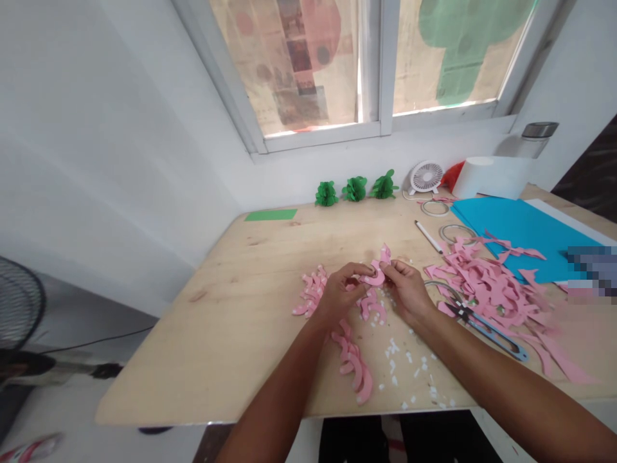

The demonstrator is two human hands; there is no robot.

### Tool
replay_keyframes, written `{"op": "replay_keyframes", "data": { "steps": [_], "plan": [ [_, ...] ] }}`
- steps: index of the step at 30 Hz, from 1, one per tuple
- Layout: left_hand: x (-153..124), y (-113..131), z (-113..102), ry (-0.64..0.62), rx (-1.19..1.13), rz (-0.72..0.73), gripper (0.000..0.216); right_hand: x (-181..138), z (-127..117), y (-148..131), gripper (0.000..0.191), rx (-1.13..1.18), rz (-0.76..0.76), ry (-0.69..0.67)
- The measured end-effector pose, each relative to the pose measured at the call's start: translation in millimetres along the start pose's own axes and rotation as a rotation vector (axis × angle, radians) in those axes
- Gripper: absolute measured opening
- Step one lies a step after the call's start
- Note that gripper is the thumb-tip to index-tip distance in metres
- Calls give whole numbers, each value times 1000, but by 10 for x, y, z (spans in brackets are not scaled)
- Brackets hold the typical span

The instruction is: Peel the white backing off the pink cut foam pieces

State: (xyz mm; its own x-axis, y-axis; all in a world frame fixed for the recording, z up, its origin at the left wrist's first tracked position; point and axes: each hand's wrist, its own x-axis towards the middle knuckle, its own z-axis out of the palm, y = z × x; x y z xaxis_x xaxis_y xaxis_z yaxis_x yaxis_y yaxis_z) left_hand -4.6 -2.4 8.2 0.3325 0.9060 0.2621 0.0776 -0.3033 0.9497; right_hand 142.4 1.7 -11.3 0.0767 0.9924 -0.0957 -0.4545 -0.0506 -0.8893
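Between my two hands is a curved pink paper piece (375,278), held just above the wooden table (231,308). My left hand (344,292) pinches its left end, and my right hand (407,286) grips its right side with thumb and fingers. Beneath them lies another group of pink curved pieces (372,307). To the left of my left hand rests a pink cluster (312,292) with small pale tabs. Nearer the front edge is a row of overlapping pink curves (355,366). Small white paper bits (393,357) are scattered below my right hand.
Pink paper scraps (496,283) pile up at the right, with blue-handled scissors (496,333) beside them. Blue sheets (506,225), tape rings (435,207), a white pen (428,236) and a small fan (426,176) lie farther back. Green paper shapes (355,188) stand by the wall.
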Motion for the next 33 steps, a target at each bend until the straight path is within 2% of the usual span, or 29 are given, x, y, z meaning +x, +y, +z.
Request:
{"op": "replay_keyframes", "data": {
  "steps": [4,10,18,24,33],
  "plan": [
    [4,-13,-3,15,9,-11,17,6,-9,10,26,-31,-17,0],
    [9,-21,-3,27,38,82,17,12,-17,18,25,-14,-14,-1],
    [-10,-31,25,116,434,301,24,23,-16,31,25,-26,-24,26],
    [-8,-18,61,238,721,473,21,7,-5,-2,27,-78,-40,58],
    [-24,-3,136,281,1035,550,20,-14,17,-41,29,-86,-56,65]
  ]
}}
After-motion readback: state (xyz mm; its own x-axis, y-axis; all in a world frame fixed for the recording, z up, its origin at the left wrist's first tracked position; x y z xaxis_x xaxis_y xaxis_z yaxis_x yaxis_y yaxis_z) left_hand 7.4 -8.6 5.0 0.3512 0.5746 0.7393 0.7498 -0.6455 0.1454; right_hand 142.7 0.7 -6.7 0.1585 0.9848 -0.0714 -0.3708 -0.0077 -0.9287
